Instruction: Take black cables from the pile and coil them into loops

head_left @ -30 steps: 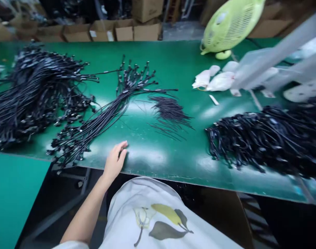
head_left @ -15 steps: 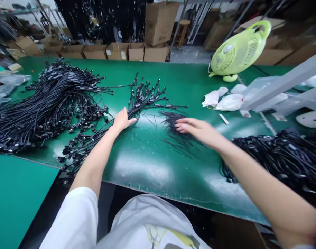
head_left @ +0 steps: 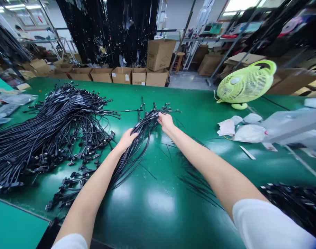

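The bundle of black cables [head_left: 128, 157] lies slantwise on the green table [head_left: 158, 197] in front of us, its upper part between our two hands. Our left hand [head_left: 126, 140] is closed round its middle, thumb on top; our right hand [head_left: 166, 121] pinches it near the upper ends, though we cannot tell how many strands those fingertips have caught. If they have only some, we judge the others could slip out and fan apart. Several strands bow away in slack loops below our left hand, so a pull from above might draw them up unevenly or knot them.

The plugs [head_left: 56, 200] at the lower end sit near the table's front edge; a tug sideways could drag some over it. Just left, a big heap of cables [head_left: 62, 121] crowds the bundle, and one stray cable [head_left: 129, 110] reaches across towards its upper ends: lifting might hook it and bring more along.

Thin dark strips [head_left: 196, 183] lie under our right forearm, blurred; a low sweep of that arm could scatter them. Farther right, the white bags [head_left: 250, 133] and green fan [head_left: 244, 84] stand well apart, posing little risk.
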The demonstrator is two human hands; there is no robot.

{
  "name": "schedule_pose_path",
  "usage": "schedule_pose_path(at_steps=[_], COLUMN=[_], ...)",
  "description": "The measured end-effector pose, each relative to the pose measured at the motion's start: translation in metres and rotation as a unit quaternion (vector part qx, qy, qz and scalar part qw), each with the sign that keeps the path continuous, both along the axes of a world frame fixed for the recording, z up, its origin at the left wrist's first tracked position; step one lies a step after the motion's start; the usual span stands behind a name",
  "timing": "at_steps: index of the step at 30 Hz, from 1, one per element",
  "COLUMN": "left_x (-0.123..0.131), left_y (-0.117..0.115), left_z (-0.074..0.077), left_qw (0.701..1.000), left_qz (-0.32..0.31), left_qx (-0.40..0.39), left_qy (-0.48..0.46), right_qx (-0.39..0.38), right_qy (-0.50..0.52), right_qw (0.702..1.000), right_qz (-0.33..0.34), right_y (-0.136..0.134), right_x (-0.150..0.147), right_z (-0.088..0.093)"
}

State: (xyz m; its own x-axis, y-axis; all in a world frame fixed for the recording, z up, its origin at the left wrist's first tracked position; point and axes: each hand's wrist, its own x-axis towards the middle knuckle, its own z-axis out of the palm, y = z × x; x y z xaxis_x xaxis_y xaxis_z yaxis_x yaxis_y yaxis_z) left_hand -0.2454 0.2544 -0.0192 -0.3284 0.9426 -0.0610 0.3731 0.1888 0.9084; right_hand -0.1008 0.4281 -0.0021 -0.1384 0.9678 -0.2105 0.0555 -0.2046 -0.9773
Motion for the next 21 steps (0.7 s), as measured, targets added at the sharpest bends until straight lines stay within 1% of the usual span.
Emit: schedule_pose_path(at_steps=[3, 6, 8, 10, 13, 15, 16, 18, 19, 21], left_x=[-0.003, 0.003, 0.003, -0.005, -0.032, -0.046, -0.049, -0.044, -0.037, -0.021], left_y=[0.003, 0.005, 0.007, 0.01, 0.016, 0.018, 0.018, 0.015, 0.012, 0.003], left_z=[-0.017, -0.027, -0.029, -0.031, -0.033, -0.034, -0.034, -0.032, -0.03, -0.025], left_qw=[0.999, 0.999, 0.999, 0.998, 0.995, 0.992, 0.991, 0.991, 0.991, 0.985], left_qz=[0.019, 0.026, 0.036, 0.053, 0.094, 0.124, 0.133, 0.134, 0.123, 0.088], left_qx=[-0.01, 0.0, 0.014, 0.017, 0.003, 0.0, 0.002, 0.009, 0.015, 0.027], left_qy=[-0.031, -0.019, 0.003, 0.007, -0.013, -0.007, 0.002, 0.026, 0.054, 0.144], right_qx=[0.043, 0.074, 0.095, 0.119, 0.15, 0.147, 0.137, 0.115, 0.107, 0.101], right_qy=[-0.032, -0.083, -0.122, -0.16, -0.21, -0.238, -0.248, -0.255, -0.25, -0.223], right_qw=[0.998, 0.99, 0.982, 0.974, 0.96, 0.951, 0.946, 0.938, 0.936, 0.94], right_qz=[0.041, 0.089, 0.106, 0.11, 0.107, 0.135, 0.159, 0.207, 0.224, 0.237], right_y=[0.024, 0.039, 0.042, 0.036, 0.009, -0.019, -0.034, -0.06, -0.071, -0.085], right_x=[-0.028, -0.054, -0.061, -0.057, -0.037, -0.023, -0.017, -0.013, -0.014, -0.017], right_z=[0.003, 0.001, -0.001, -0.005, -0.015, -0.025, -0.029, -0.035, -0.034, -0.023])
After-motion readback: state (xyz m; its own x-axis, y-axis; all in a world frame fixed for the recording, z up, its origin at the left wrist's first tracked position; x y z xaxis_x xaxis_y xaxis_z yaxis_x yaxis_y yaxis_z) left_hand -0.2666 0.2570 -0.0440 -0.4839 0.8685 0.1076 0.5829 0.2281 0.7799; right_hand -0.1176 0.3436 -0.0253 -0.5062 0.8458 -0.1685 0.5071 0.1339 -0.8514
